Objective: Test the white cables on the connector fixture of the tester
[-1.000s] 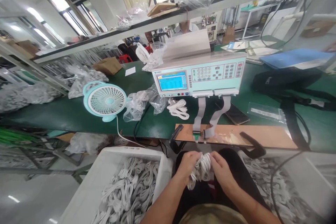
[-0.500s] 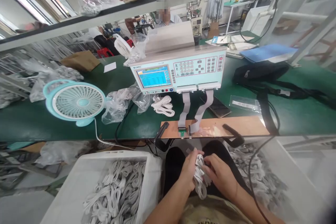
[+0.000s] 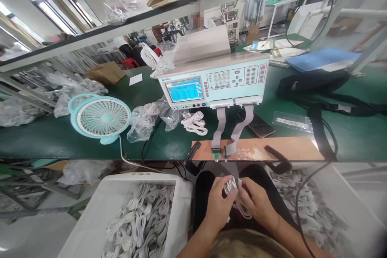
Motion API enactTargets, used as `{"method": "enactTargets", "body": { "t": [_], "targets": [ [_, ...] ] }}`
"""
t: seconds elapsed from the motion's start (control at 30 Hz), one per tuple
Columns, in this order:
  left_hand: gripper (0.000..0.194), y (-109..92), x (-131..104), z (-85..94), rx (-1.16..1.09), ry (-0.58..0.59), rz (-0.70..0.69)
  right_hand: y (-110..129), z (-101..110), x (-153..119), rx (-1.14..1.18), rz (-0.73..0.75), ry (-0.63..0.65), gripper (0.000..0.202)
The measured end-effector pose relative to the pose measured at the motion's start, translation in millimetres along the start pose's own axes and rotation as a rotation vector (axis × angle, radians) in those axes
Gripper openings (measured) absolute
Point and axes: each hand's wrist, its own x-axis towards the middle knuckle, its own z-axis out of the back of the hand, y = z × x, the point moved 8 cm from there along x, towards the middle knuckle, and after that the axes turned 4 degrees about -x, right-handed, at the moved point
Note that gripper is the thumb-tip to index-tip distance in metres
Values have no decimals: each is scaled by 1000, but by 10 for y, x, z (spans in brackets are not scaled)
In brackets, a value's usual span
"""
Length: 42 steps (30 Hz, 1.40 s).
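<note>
Over my lap, my left hand (image 3: 219, 203) is closed around a coiled white cable (image 3: 230, 186), its loops showing above the thumb. My right hand (image 3: 258, 199) is closed beside it, thumb and fingers pinching a light-coloured part of the same cable. More loops of the cable hang down between the two hands. Just beyond them, at the bench edge, two grey ribbon cables (image 3: 220, 129) run from a test instrument (image 3: 211, 80) with a lit screen to small connectors on a copper-coloured board (image 3: 284, 147). Another coiled white cable (image 3: 194, 123) lies in front of the instrument.
A white bin (image 3: 181, 209) of cable bundles stands at left; more bundles (image 3: 311, 205) lie in a container at right. Black clamps (image 3: 193, 157) hold the board to the green bench. A blue fan (image 3: 102, 117), plastic bags, a phone (image 3: 260, 125) and a black bag (image 3: 311, 82) lie about.
My hands have turned the cable bundle, and my right fingers now pinch a part of it near its top. The view has shifted a little to the left. The instrument's screen display has changed.
</note>
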Motion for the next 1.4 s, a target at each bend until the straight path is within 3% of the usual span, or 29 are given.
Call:
{"method": "enactTargets", "body": {
  "t": [0.17,0.27,0.4,0.57,0.73,0.83,0.93,1.1,1.3,1.4],
  "targets": [
    [28,-345,66,131,269,53,-249,94,-4,86,-145,142,-61,16],
    [11,-382,164,167,343,96,-260,150,24,221,-114,167,-84,17],
    [11,-41,368,189,117,116,25,57,26,427,20,13,-112,21],
    [6,394,431,115,-369,92,347,-190,-205,504,351,-239,-49,33],
    [20,570,332,7,-784,169,547,-285,-304,526,488,-331,-44,35],
    [29,571,319,6,-963,193,520,-260,-284,565,507,-328,-48,33],
    [37,572,310,-10,-983,192,495,-221,-277,588,569,-350,-33,33],
    [30,544,360,123,-635,-16,407,-246,-391,572,833,-542,17,37],
    [20,223,504,270,-287,7,70,-302,-455,573,969,-651,-10,36],
    [22,235,544,313,-250,-67,28,-300,-452,576,954,-658,3,36]
  ]
}}
